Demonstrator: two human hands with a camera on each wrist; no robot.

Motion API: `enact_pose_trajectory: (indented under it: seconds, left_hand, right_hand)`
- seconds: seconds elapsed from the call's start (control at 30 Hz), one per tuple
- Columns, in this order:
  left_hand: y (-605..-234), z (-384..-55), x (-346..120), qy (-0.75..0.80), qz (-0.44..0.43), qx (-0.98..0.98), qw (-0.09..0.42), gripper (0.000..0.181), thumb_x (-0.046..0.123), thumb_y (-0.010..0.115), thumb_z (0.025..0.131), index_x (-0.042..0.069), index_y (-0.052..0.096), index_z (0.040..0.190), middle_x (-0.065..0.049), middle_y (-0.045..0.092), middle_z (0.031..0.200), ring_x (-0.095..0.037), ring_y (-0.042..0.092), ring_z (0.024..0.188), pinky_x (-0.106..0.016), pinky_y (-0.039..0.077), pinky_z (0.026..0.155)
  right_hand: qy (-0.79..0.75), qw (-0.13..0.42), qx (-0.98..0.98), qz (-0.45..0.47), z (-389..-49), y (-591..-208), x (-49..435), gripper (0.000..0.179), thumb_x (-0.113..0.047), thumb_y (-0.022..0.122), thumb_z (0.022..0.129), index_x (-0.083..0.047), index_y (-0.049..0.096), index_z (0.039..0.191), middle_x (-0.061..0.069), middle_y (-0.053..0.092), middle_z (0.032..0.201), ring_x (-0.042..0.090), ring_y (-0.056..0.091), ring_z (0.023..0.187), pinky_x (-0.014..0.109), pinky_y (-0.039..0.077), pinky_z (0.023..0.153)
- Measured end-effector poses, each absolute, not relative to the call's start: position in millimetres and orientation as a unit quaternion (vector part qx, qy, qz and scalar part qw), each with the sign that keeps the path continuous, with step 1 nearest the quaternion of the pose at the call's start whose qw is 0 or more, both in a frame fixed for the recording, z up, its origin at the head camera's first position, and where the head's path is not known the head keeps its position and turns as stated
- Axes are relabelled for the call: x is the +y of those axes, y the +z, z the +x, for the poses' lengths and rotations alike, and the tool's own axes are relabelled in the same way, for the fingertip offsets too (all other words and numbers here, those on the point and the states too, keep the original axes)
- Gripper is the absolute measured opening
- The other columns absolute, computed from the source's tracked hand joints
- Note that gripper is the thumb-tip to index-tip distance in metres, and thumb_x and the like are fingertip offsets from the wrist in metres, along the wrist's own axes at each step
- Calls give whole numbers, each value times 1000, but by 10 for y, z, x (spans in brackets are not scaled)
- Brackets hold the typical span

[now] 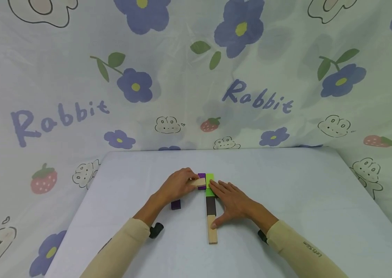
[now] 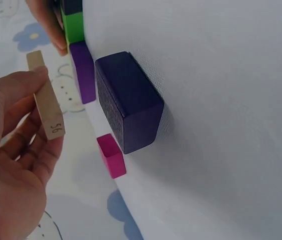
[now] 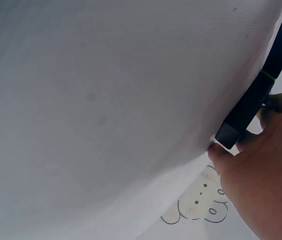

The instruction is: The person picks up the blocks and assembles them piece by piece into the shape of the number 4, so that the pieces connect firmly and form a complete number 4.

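Note:
My left hand pinches a plain wooden block between thumb and fingers, above a purple block. In the left wrist view this wooden block is tilted and carries a small printed number. My right hand lies with extended fingers along a straight row of blocks, touching its right side. The row has a light green block, a green block, a dark block and a plain wooden block, where the right thumb rests. The purple block stands left of the light green one.
A dark purple block sits left of the row, near my left wrist. Beyond it, a pink block shows in the left wrist view. The white table ends at a patterned cloth backdrop.

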State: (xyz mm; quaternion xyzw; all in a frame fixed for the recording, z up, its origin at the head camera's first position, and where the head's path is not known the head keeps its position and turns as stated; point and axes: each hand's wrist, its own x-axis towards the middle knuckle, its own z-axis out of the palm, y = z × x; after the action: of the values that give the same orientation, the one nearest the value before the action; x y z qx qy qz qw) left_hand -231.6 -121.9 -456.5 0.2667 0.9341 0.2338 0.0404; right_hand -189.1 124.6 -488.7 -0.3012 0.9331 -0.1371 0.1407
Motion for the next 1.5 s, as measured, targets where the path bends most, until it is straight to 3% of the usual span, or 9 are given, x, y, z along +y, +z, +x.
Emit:
enact_pose_trajectory:
  seconds: [0.57,0.83,1.5]
  left_hand:
    - [-4652,-2144,-1262,222,284,931,53,29,14,78,90,7,74,118,-4,67,111,-20,60,102,-42,50,97]
    - [-4693,-2116,-1242,212,282,933,70,30,14,76,92,7,73,121,-5,67,117,-22,60,110,-43,48,101]
    - [-4746,-2115,-1230,206,299,930,59,29,14,77,90,7,74,119,-3,67,110,-18,61,101,-39,52,95]
  right_hand:
    - [-145,136,932,-304,-1874,-4887,1258,137,-86,72,61,-14,17,164,0,14,169,29,16,154,50,14,122]
    - [-147,138,932,-301,-1880,-4894,1249,136,-86,72,61,-15,17,164,0,14,169,28,15,154,50,14,122]
    - [-147,142,932,-299,-1888,-4884,1244,137,-86,72,60,-16,16,164,-1,13,169,28,14,154,50,12,123]
